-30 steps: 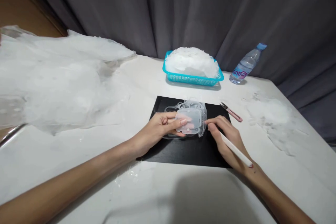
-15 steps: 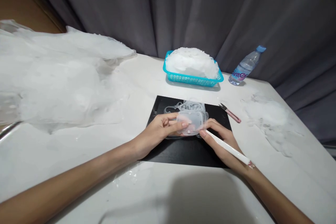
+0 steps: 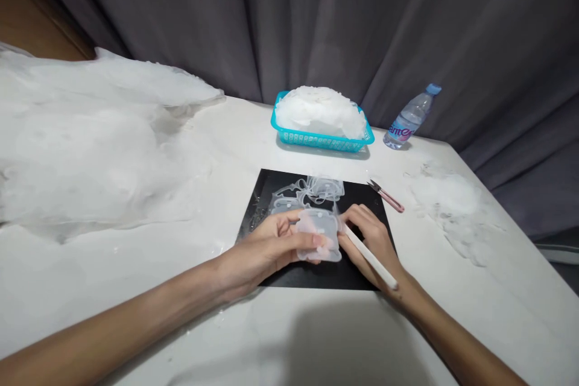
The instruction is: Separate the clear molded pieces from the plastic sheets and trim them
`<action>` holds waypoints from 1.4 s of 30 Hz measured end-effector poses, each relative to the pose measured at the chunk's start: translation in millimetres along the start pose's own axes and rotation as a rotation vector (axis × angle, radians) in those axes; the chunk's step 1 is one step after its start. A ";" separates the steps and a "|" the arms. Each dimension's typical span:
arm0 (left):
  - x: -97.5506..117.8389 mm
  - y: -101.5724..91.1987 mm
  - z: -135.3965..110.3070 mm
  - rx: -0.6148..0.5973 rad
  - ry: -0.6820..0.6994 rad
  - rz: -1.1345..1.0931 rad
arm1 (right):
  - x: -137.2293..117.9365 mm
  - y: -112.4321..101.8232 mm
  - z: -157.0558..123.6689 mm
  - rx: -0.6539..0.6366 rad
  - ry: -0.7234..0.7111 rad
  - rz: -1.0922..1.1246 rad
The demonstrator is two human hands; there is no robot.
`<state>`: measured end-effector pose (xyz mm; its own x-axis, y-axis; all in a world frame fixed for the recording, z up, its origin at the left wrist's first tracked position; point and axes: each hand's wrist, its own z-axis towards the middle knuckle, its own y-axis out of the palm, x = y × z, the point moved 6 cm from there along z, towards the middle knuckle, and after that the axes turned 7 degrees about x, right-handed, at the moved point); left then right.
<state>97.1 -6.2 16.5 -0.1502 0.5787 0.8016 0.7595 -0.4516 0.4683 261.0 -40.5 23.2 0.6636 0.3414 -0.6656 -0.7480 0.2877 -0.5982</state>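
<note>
My left hand (image 3: 275,247) pinches a clear, frosted plastic piece (image 3: 326,226) with rounded corners, thumb on its near face. Closed around a slim white-handled tool (image 3: 373,260), my right hand (image 3: 371,235) is at the right edge of that piece. The tool's working tip is hidden behind the fingers and the plastic, so its kind cannot be made out. Both hands are above a black mat (image 3: 307,277). More clear plastic pieces (image 3: 326,187) and curly thin strips lie on the mat just beyond my hands.
Pink-handled thread snips (image 3: 389,198) lie by the mat's right edge. Farther back stand a blue basket (image 3: 316,140) heaped with whitish plastic pieces and a water bottle (image 3: 409,117). A large clear bag (image 3: 90,157) covers the left; plastic scraps (image 3: 452,205) lie on the right.
The plastic piece has come lower and nearer, turning in my left hand. The white handle has swung to a steeper angle in my right hand. The camera view has shifted slightly.
</note>
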 end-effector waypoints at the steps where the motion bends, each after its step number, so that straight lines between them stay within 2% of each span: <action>1: 0.0 1.3 -1.5 -0.023 -0.010 0.015 | 3.1 0.6 1.1 0.010 -0.010 -0.037; 5: 3.2 -9.3 1.4 -0.040 0.015 0.138 | 14.1 -8.4 5.4 -0.004 0.007 -0.081; 8: 8.2 -20.2 6.5 -0.008 0.062 0.242 | 15.5 -21.6 6.9 -0.126 0.028 -0.028; 11: 12.7 -20.9 7.1 -0.004 0.121 0.347 | 10.4 -34.5 7.7 -0.220 0.027 0.045; 15: 10.4 -17.1 5.8 0.017 0.184 0.461 | 3.2 -45.9 12.7 0.004 0.016 0.011; 18: 6.7 -16.2 5.0 0.044 0.259 0.624 | -5.9 -29.2 14.3 0.048 -0.049 0.011; 22: 8.7 -10.9 1.2 0.043 0.385 0.922 | -16.3 0.2 16.5 -0.080 -0.039 0.088; 26: 7.5 1.0 -6.2 -0.020 0.509 1.098 | -22.3 11.5 16.0 -0.191 0.055 0.233; 28: 1.6 9.4 -14.4 -0.039 0.641 1.205 | -19.9 12.8 15.8 -0.179 0.078 0.207; 30: -5.5 19.4 -27.3 -0.052 0.851 1.328 | -13.1 12.1 17.0 -0.097 0.074 0.056; 32: -10.6 24.6 -37.9 -0.060 0.986 1.386 | -5.6 12.7 18.7 -0.035 0.053 -0.100; 34: -7.2 19.6 -38.5 -0.026 0.952 1.356 | 0.3 14.0 20.3 -0.028 0.033 -0.164; 38: 13.2 -12.0 -17.1 0.161 0.563 1.154 | 7.4 4.4 22.3 -0.017 0.080 -0.033; 42: 16.6 -21.7 -5.2 0.145 0.398 0.979 | 9.8 -9.6 18.5 0.001 0.154 0.115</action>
<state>74.8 9.7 21.6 0.3905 -0.2679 0.8808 0.7254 -0.4996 -0.4735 274.4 -23.4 30.7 0.5677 0.2311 -0.7901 -0.8190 0.2558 -0.5137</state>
